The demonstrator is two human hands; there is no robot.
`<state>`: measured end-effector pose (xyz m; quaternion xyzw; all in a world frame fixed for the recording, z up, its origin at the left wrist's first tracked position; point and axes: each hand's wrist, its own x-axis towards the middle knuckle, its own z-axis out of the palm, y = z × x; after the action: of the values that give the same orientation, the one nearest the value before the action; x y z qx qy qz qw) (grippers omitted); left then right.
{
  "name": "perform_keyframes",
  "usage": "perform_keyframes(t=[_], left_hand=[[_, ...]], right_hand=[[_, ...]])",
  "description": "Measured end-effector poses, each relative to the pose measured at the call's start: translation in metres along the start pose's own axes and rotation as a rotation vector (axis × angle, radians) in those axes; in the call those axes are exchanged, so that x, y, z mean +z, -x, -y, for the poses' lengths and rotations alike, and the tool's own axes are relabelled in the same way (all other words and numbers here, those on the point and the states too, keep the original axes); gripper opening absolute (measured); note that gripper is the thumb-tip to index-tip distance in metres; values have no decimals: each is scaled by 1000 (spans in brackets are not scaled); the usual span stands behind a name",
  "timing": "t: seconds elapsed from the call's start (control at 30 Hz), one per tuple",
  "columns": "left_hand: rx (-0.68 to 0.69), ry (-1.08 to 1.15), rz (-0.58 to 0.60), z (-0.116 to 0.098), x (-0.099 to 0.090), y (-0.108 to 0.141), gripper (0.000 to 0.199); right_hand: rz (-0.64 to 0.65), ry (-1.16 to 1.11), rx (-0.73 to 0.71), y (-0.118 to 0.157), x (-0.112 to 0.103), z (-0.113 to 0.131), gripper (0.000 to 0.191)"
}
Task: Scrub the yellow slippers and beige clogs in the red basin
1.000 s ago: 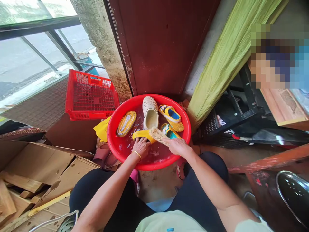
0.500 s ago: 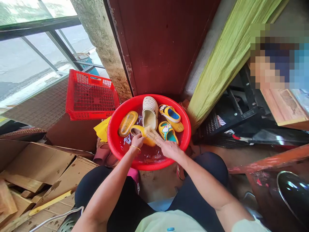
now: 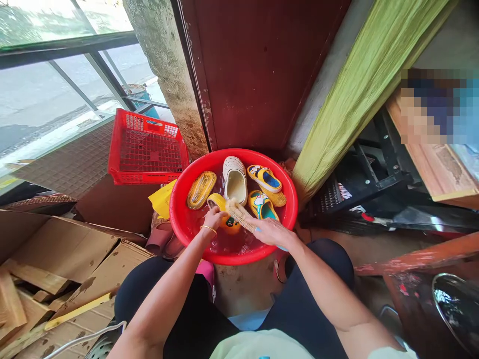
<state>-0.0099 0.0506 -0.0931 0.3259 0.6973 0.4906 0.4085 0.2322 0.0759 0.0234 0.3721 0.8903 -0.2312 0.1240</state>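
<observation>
A red basin (image 3: 239, 259) of soapy water stands between my knees. My left hand (image 3: 212, 220) is closed on the heel end of a yellow clog (image 3: 231, 228), which lies tilted in the basin with a dark cartoon print showing. In my right hand (image 3: 272, 232) is a scrub brush (image 3: 243, 217) with pale bristles, its head against the clog's side. Around them in the basin are a cream clog (image 3: 236, 187), an upturned yellow slipper (image 3: 202, 190), a blue-lined yellow slipper (image 3: 265, 178) and a teal-lined one (image 3: 264, 206).
A red plastic crate (image 3: 149, 149) stands behind the basin on the left, near a yellow packet (image 3: 161, 202). Cardboard boxes (image 3: 71, 239) with wood pieces lie at lower left. A brown door (image 3: 258, 75) rises behind; a green curtain (image 3: 337, 109) hangs to its right.
The yellow clog has turned in my left hand, so its printed front now shows. The brush in my right hand has shifted slightly along it. The view has moved a little.
</observation>
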Motion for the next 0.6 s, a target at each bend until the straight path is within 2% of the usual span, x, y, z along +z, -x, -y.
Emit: perform_keyframes(t=[0.07, 0.17, 0.27, 0.37, 0.43, 0.5, 0.6], left_hand=[[1, 36, 64, -8, 2, 8, 21], [31, 46, 244, -19, 7, 24, 30], [120, -75, 329, -27, 10, 38, 28], [286, -280, 330, -30, 12, 44, 12], [336, -312, 301, -29, 11, 42, 5], [273, -172, 232, -26, 8, 36, 7], [97, 206, 103, -26, 0, 24, 15]], right_hand=[[-54, -2, -4, -4, 1, 2, 69], [-96, 3, 15, -16, 6, 9, 71], [-147, 18, 45, -28, 5, 15, 70], [-225, 42, 84, -30, -4, 13, 68], [-261, 32, 73, -28, -8, 9, 68], [-260, -11, 46, -24, -5, 7, 68], [-202, -81, 31, -16, 12, 10, 68]])
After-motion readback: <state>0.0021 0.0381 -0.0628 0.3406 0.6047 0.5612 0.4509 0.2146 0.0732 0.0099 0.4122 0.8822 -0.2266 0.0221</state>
